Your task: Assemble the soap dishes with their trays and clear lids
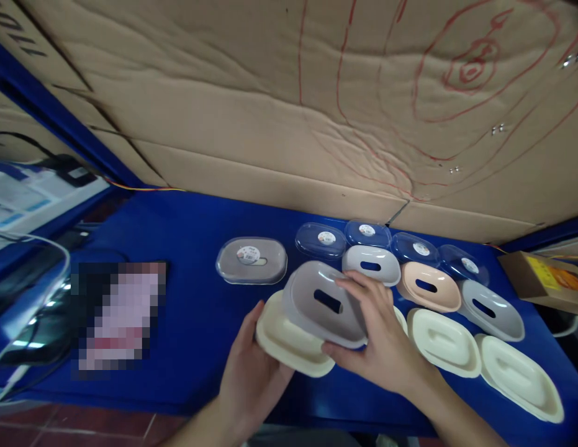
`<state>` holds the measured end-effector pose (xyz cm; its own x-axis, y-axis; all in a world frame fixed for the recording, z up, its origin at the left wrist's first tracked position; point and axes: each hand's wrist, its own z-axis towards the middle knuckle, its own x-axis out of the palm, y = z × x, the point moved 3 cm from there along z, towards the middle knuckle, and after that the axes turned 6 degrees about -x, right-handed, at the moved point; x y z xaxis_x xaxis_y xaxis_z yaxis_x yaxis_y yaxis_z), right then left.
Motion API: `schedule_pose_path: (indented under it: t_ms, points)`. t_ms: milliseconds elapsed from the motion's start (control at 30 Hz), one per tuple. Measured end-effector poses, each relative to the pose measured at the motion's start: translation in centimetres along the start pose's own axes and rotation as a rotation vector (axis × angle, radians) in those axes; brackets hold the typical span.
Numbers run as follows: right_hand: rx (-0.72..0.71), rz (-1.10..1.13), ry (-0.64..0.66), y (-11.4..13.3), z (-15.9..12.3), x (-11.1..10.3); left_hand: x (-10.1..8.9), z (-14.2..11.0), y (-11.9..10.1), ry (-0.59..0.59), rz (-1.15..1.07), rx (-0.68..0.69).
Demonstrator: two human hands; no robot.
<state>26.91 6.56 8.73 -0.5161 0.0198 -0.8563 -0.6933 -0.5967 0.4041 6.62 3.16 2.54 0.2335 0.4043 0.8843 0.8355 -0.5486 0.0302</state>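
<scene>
Head view shows both our hands above the blue tabletop (186, 310). In our left hand (256, 379) we hold a cream oval soap dish base (291, 347); the thumb is at its left edge and the other fingers are mostly hidden below it, clamped on the base. With our right hand (382, 338) we hold a grey slotted soap dish insert (305, 304), and its fingers are clamped on the right side, with the thumb at the near edge. The insert is tilted and partly covers the base; we cannot tell if these two are touching.

Behind them, to the left, lies a closed grey soap dish with clear lid (270, 267). To the right, four clear lids with round labels (311, 248) form the back row. In front of these are a light grey slotted insert (388, 267), a peach slotted insert (447, 295) and another grey slotted insert (505, 320). Nearest to us on that side are two cream bases (444, 341), and a third one (401, 320) is partly hidden by our right hand. Behind the tabletop stands a cardboard panel (223, 112) with red drawn lines.
</scene>
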Motion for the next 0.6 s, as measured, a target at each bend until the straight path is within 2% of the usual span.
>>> schedule_pose_path:
  t_ms: [100,200,367,600]
  points:
    - [-0.020,-0.002,0.047,0.8,-0.8,-0.2,3.2,1.5,-0.4,-0.070,0.094,0.005]
    - [0.009,-0.035,0.071,0.6,-0.9,0.1,5.1,2.7,-0.6,-0.081,0.200,0.014]
    - [0.114,0.025,0.117,-0.5,-0.9,0.7,4.6,3.5,-0.4,0.050,0.253,-0.052]
    - [0.104,0.052,0.159,-1.1,-1.0,0.3,4.0,3.0,-1.1,0.174,0.354,-0.179]
